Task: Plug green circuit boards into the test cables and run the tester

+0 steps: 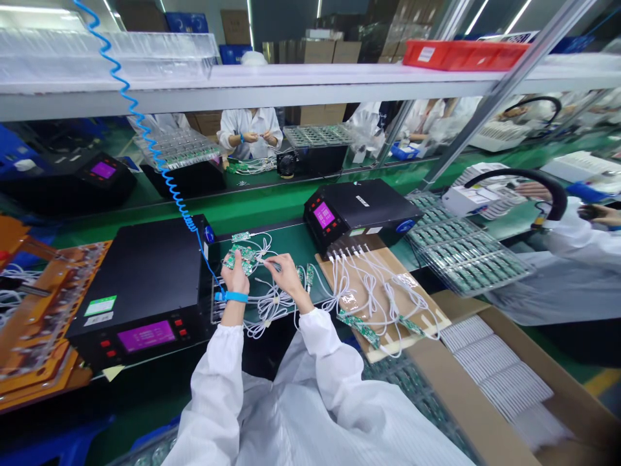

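Observation:
My left hand [235,277], with a blue wrist strap [235,296] at its wrist, grips a green circuit board [246,259]. Close on its right, my right hand [287,277] pinches a small, slim grey object that I cannot make out. White cable runs close to its fingertips. Just beyond the hands lies another small green board [240,237]. Bundled white cables [272,304] spread over the green bench below my hands, and more small boards [309,277] rest right of my right wrist.
Black testers with lit screens stand at left [150,285] and right [369,200]. White cables plug into the right one, over a cardboard sheet [427,307]. A blue coiled cord [169,184] hangs down to my strap. An open carton [485,408] is at lower right. Co-workers sit opposite and at right.

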Motion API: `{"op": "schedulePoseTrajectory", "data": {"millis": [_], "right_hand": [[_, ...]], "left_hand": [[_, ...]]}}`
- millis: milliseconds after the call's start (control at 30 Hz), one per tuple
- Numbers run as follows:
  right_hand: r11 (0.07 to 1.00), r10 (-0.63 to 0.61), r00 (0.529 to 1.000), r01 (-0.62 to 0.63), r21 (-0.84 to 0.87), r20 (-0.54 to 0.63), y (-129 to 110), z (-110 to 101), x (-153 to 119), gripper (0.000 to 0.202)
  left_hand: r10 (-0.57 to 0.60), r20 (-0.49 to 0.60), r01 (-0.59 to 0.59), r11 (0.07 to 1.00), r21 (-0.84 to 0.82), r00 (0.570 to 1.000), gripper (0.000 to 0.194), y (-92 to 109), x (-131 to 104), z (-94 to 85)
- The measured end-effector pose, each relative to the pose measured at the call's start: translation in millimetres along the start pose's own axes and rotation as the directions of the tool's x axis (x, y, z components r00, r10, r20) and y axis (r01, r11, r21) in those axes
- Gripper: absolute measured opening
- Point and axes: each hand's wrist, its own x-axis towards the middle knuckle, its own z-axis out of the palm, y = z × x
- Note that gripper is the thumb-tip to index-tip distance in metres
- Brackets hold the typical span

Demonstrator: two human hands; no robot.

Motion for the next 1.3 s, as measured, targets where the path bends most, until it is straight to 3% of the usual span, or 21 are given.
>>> {"op": "schedulePoseTrajectory", "data": {"millis": [367,567,733,933,1067,1200,1300], "right_hand": [[0.996,-0.09,0.993,0.089,-0.024,-0.073,7,18,7,0.013],[0.998,-0.065,0.997,0.063,-0.028,-0.051,8,26,13,0.013],[0.999,-0.004,0.999,0.002,-0.044,-0.046,6,21,18,0.012],[0.991,0.046,0.975,-0.017,0.134,-0.216,-4,19,11,0.025],[0.983,0.028,0.973,0.016,0.184,-0.23,-14,30,7,0.022],[0.973,-0.004,0.976,0.054,0.224,-0.218,-25,37,4,0.026],[0.975,-0.015,0.971,0.067,0.213,-0.237,-34,39,4,0.028]], "left_hand": [[0.037,-0.016,-0.035,0.996,0.079,0.999,0.046,1,-2,0.4],[0.097,-0.027,-0.093,0.986,0.137,0.995,0.036,5,-2,-2.0],[0.2,-0.043,-0.18,0.942,0.282,0.979,0.027,7,1,-6.5],[0.359,0.032,-0.333,0.824,0.458,0.933,0.02,4,-1,-8.7],[0.387,0.116,-0.392,0.779,0.489,0.915,0.017,0,-7,-5.7],[0.387,0.196,-0.432,0.755,0.493,0.901,0.03,0,-17,-3.2],[0.397,0.249,-0.468,0.725,0.505,0.883,0.025,3,-25,-3.7]]}}
